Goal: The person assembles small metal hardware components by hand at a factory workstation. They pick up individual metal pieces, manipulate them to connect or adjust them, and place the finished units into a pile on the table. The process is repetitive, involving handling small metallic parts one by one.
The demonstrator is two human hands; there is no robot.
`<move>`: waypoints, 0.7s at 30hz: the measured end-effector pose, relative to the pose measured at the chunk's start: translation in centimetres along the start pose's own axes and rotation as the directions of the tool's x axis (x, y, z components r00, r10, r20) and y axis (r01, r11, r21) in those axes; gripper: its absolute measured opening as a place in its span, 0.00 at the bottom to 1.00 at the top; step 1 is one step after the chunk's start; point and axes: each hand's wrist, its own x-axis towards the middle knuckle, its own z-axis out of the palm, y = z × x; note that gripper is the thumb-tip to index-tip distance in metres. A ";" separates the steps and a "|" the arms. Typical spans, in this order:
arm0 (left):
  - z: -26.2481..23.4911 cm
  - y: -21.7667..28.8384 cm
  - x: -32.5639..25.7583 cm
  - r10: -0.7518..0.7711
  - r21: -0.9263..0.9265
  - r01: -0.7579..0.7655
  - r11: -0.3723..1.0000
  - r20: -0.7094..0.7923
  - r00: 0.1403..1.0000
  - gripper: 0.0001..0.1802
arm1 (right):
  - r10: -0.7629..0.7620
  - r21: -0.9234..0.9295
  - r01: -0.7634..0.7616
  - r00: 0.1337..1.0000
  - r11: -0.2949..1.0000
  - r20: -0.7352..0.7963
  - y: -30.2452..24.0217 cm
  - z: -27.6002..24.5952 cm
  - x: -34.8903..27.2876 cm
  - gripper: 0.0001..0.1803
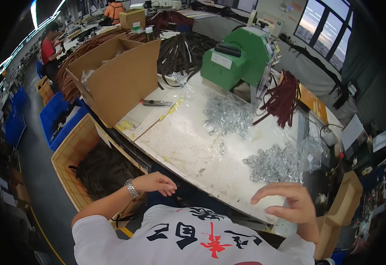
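Hovering hands: left hand (157, 182) hangs low by the table's near edge, fingers loosely curled, nothing in it; a metal watch (131, 188) sits on its wrist.
Right hand: right hand (288, 203) is raised over the table's near right corner, fingers spread and bent, palm down, holding nothing that shows.
Nearest items: pile of shiny metal buckles (274, 163) lies just beyond the right hand; a second buckle pile (227, 115) lies farther back, mid-table.
Table: white worktable (184, 145), scuffed, with scraps of yellow tape near its left edge.
Packages: open brown cardboard box (118, 79) stands on the table's left end, flaps up; open carton of dark straps (100, 170) sits on the floor below the left hand; blue bins (60, 117) beyond it.
Labels: white rectangular label (221, 60) on the green machine (237, 57); print too small to make out.
Other: dark red straps (282, 99) hang right of the machine; utility knife (155, 103) lies by the box.
Hidden: clear bag (312, 152) contents unclear; right-edge clutter is dark and distorted.
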 end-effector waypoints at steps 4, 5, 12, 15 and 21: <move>-1.2 -9.6 4.9 -0.004 -0.520 -0.078 0.850 -0.155 0.988 0.22 | 0.306 0.586 -0.338 0.939 0.737 0.158 10.0 9.1 -0.1 0.18; -1.7 -12.4 6.1 -0.009 -0.633 -0.118 0.765 -0.194 0.981 0.21 | 0.333 0.618 -0.380 0.922 0.688 0.197 12.2 11.1 0.8 0.18; -5.5 -14.7 6.7 -0.111 -0.463 -0.107 0.880 -0.420 0.901 0.19 | 0.419 0.882 -0.352 0.885 0.314 0.204 30.9 25.6 3.6 0.19; -6.5 -14.8 7.1 0.037 -0.161 -0.213 0.964 -0.708 0.705 0.18 | 0.593 0.970 -0.192 0.803 0.150 0.067 35.1 26.2 5.6 0.21; -3.8 -16.5 11.1 0.574 0.583 0.153 0.798 -0.813 0.099 0.14 | 0.553 0.591 -0.323 0.792 0.739 -0.258 36.3 26.1 3.6 0.19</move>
